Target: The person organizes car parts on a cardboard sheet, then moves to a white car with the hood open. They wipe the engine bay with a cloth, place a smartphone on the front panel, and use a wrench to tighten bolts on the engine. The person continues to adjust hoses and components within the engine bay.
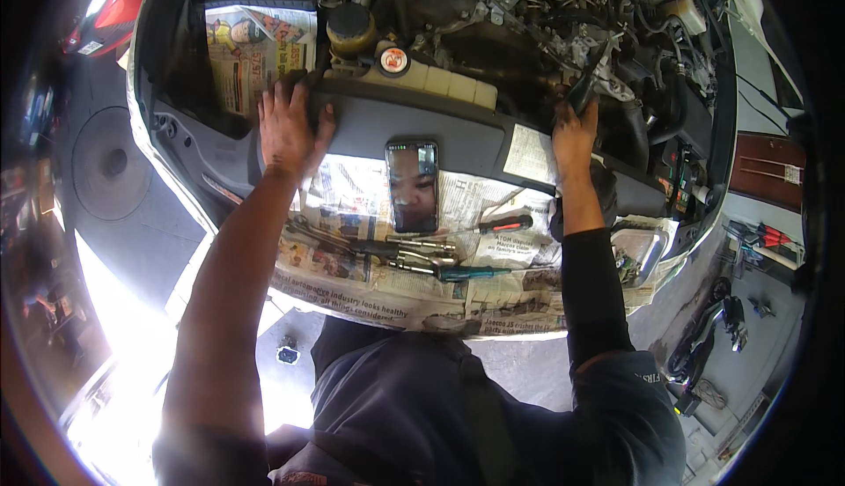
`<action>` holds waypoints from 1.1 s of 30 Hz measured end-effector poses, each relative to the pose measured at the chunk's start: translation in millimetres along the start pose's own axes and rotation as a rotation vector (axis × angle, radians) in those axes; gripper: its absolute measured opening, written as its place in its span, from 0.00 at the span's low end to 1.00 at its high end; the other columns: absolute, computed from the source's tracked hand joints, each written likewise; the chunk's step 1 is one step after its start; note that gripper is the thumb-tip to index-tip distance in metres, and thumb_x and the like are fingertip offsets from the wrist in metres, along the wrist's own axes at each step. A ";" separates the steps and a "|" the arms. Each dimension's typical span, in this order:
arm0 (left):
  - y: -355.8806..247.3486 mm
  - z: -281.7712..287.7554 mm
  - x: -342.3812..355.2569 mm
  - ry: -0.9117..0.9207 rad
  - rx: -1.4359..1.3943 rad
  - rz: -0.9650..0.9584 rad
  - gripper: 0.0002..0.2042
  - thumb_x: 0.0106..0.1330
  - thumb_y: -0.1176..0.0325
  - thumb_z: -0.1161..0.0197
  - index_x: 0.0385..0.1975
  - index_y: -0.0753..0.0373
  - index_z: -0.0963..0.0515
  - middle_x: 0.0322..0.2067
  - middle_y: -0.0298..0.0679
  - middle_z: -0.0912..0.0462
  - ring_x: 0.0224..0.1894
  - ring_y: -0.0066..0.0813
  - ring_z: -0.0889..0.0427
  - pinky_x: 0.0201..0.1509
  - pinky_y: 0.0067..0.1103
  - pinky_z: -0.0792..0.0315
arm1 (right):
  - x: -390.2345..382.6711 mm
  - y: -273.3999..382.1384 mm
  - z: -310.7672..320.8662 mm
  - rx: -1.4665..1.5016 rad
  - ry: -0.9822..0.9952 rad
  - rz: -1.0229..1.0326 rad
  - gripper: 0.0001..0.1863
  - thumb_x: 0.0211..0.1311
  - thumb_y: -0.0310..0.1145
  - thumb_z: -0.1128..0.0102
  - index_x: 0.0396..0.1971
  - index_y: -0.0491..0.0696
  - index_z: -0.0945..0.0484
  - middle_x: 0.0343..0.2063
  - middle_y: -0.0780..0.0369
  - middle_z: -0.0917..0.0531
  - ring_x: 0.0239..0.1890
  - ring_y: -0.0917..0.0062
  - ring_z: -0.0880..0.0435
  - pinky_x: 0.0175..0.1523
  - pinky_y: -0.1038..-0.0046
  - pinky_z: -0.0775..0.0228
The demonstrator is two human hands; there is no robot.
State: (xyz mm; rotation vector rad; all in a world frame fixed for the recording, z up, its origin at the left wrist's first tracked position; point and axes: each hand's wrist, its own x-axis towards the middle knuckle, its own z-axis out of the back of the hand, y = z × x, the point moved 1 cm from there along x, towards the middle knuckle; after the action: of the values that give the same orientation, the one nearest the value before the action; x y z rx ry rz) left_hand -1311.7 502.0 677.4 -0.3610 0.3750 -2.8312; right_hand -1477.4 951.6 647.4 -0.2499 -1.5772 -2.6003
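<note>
Grey panel [400,121] spans the upper middle of the head view, along the front of an open engine bay. At ten o'clock the person's left hand [289,134] lies on its edge, fingers spread and palm down, with nothing seen in its grasp. At two o'clock the right hand [575,138] is closed around a dark tool [583,92], which points toward one o'clock, up against the engine [528,2]; its exact kind cannot be told.

Twelve o'clock holds a cream tank [440,83], with a black cap [350,23] toward eleven. Just above the centre a phone [412,204] lies partly on the panel and partly on newspaper [352,288]; a person shows on its screen. A red-and-black screwdriver [506,224] rests at three o'clock, near the phone. Toward five lies a teal screwdriver [471,273], with metal tools [427,246] just beside it toward six. A clear tray [656,253] sits farther out at three o'clock. Beyond the car, a round grey disc [113,165] shows at nine to ten o'clock.
</note>
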 end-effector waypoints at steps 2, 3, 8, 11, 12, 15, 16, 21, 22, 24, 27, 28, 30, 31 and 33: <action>1.0 -2.4 -0.5 -0.026 -0.028 -0.013 0.29 0.71 0.53 0.36 0.72 0.53 0.24 0.68 0.54 0.25 0.72 0.65 0.28 0.83 0.52 0.41 | 3.2 0.1 -3.7 -0.145 -0.043 0.109 0.27 0.73 0.28 0.36 0.68 0.37 0.29 0.56 0.45 0.16 0.56 0.55 0.15 0.66 0.64 0.25; 1.7 -5.3 -1.6 0.027 0.062 0.040 0.30 0.73 0.51 0.37 0.72 0.56 0.25 0.68 0.58 0.26 0.73 0.68 0.29 0.83 0.53 0.41 | 4.4 -0.1 -4.7 -0.277 -0.054 0.147 0.27 0.72 0.29 0.35 0.68 0.38 0.28 0.56 0.44 0.17 0.56 0.52 0.15 0.67 0.63 0.26; 8.7 -13.3 -4.6 -0.022 0.067 0.019 0.32 0.74 0.46 0.38 0.70 0.61 0.24 0.70 0.63 0.26 0.76 0.70 0.32 0.84 0.52 0.41 | 6.1 -5.4 -6.7 -0.865 -0.043 0.658 0.22 0.71 0.29 0.35 0.63 0.44 0.20 0.57 0.43 0.17 0.59 0.44 0.16 0.64 0.53 0.23; 12.0 -14.8 -3.2 -0.030 0.011 -0.018 0.31 0.74 0.46 0.38 0.69 0.61 0.23 0.69 0.63 0.25 0.77 0.70 0.32 0.84 0.52 0.41 | 8.5 -11.9 -5.7 -0.790 -0.049 0.550 0.20 0.72 0.31 0.35 0.61 0.45 0.19 0.56 0.43 0.16 0.59 0.43 0.16 0.61 0.51 0.21; 12.2 -15.4 -4.1 0.001 0.003 0.009 0.31 0.74 0.45 0.39 0.70 0.60 0.23 0.69 0.62 0.25 0.77 0.70 0.32 0.84 0.53 0.41 | 9.6 -13.0 -5.9 -0.646 -0.075 0.454 0.20 0.72 0.32 0.35 0.61 0.45 0.19 0.57 0.44 0.16 0.59 0.43 0.15 0.60 0.51 0.21; 11.5 -14.8 -2.1 -0.067 0.018 -0.044 0.29 0.76 0.50 0.41 0.73 0.57 0.24 0.68 0.60 0.25 0.71 0.70 0.29 0.78 0.52 0.34 | 8.8 -9.4 -6.3 -0.669 -0.086 0.444 0.22 0.72 0.34 0.34 0.62 0.42 0.22 0.54 0.42 0.15 0.56 0.41 0.15 0.60 0.51 0.22; 10.8 -14.7 -2.3 -0.070 0.026 -0.037 0.29 0.76 0.50 0.41 0.73 0.57 0.24 0.68 0.60 0.25 0.71 0.70 0.28 0.78 0.52 0.34 | 8.1 -6.7 -7.3 -0.702 -0.089 0.464 0.24 0.71 0.34 0.34 0.62 0.41 0.24 0.53 0.41 0.14 0.55 0.40 0.14 0.60 0.50 0.22; 4.1 -7.0 -5.1 -0.139 -0.041 -0.096 0.28 0.75 0.51 0.40 0.72 0.56 0.23 0.67 0.60 0.24 0.69 0.70 0.27 0.79 0.52 0.35 | 7.7 7.4 -11.0 -0.589 -0.113 0.286 0.27 0.71 0.36 0.34 0.64 0.38 0.25 0.53 0.38 0.14 0.57 0.36 0.16 0.62 0.48 0.24; 3.7 -5.1 -3.0 -0.069 -0.033 -0.036 0.27 0.75 0.51 0.39 0.71 0.56 0.23 0.66 0.60 0.24 0.69 0.69 0.27 0.79 0.53 0.35 | 7.5 9.0 -12.9 -0.481 -0.121 0.163 0.27 0.71 0.36 0.34 0.64 0.38 0.25 0.54 0.37 0.14 0.58 0.36 0.16 0.63 0.48 0.24; 1.4 -2.0 6.8 0.027 -0.021 0.037 0.26 0.75 0.52 0.38 0.69 0.56 0.22 0.65 0.59 0.23 0.68 0.69 0.26 0.78 0.54 0.36 | 5.4 12.4 -14.4 -0.357 -0.116 -0.039 0.29 0.71 0.37 0.34 0.66 0.38 0.26 0.55 0.35 0.14 0.60 0.35 0.17 0.64 0.48 0.25; 2.4 -3.2 51.5 0.129 -0.220 0.182 0.21 0.75 0.48 0.35 0.54 0.59 0.13 0.56 0.57 0.13 0.65 0.61 0.18 0.74 0.47 0.29 | -1.1 20.0 -18.3 -0.557 -0.190 0.065 0.34 0.72 0.39 0.34 0.71 0.35 0.30 0.59 0.35 0.17 0.63 0.35 0.19 0.70 0.48 0.28; 4.2 -5.1 66.7 0.234 -0.347 0.334 0.23 0.73 0.47 0.33 0.54 0.59 0.12 0.57 0.58 0.12 0.66 0.59 0.17 0.73 0.46 0.28 | -2.5 21.3 -19.2 -0.535 -0.166 0.022 0.36 0.73 0.39 0.35 0.74 0.34 0.32 0.62 0.34 0.18 0.65 0.35 0.21 0.72 0.49 0.30; -3.2 -11.6 76.1 0.213 -0.246 0.338 0.21 0.74 0.48 0.34 0.51 0.61 0.12 0.53 0.54 0.09 0.59 0.57 0.11 0.67 0.46 0.23 | -5.1 22.6 -19.5 -0.430 -0.185 -0.059 0.39 0.73 0.39 0.35 0.77 0.35 0.35 0.64 0.35 0.19 0.67 0.36 0.22 0.75 0.49 0.32; -4.1 -12.3 79.0 0.152 -0.266 0.341 0.20 0.73 0.49 0.34 0.50 0.61 0.11 0.52 0.54 0.08 0.58 0.58 0.11 0.66 0.46 0.22 | -6.0 22.5 -18.9 -0.392 -0.188 -0.101 0.39 0.72 0.39 0.34 0.77 0.36 0.34 0.64 0.35 0.19 0.66 0.36 0.22 0.75 0.49 0.33; -7.0 -15.3 75.9 0.161 -0.303 0.425 0.19 0.73 0.51 0.34 0.47 0.61 0.11 0.49 0.53 0.07 0.55 0.59 0.10 0.64 0.45 0.21 | -5.5 21.2 -19.4 -0.379 -0.188 -0.076 0.38 0.71 0.39 0.35 0.76 0.37 0.34 0.63 0.37 0.18 0.66 0.38 0.21 0.74 0.49 0.33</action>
State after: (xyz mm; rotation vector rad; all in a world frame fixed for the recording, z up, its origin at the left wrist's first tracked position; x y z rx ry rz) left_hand -1388.5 490.1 680.9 -0.0923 0.8136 -2.3915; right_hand -1470.3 924.6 656.1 -0.4823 -1.1430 -2.9983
